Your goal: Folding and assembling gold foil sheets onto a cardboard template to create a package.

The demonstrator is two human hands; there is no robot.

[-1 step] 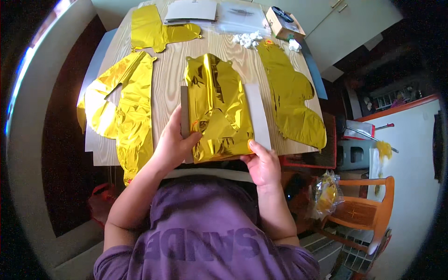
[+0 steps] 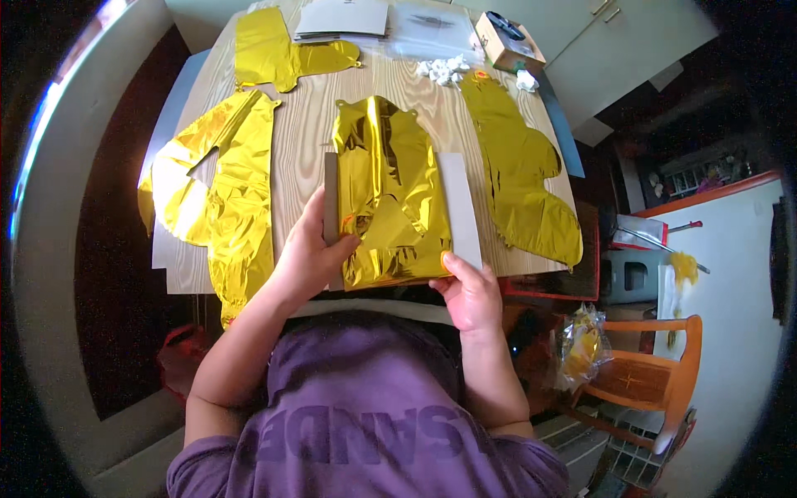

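A folded gold foil balloon (image 2: 386, 191) lies over a pale cardboard sheet (image 2: 462, 207), close to the table's near edge. My left hand (image 2: 314, 241) grips the left side of both, its thumb pressed on the foil and its other fingers partly hidden behind the board. At the lower right corner, my right hand (image 2: 467, 289) pinches the foil's edge, thumb on top and fingers curled below. The foil is creased, with small tabs at its far end. Whether the right fingers also hold the cardboard, I cannot tell.
Flat gold foil balloons lie on the wooden table (image 2: 303, 124): a crumpled one (image 2: 237, 199) at left, another (image 2: 264, 50) far left, a third (image 2: 523, 166) at right. Farther back are white paper sheets (image 2: 342, 18), clear plastic sleeves (image 2: 432, 33), crumpled white bits (image 2: 442, 70) and a wooden box (image 2: 510, 51). A chair (image 2: 643, 378) stands right.
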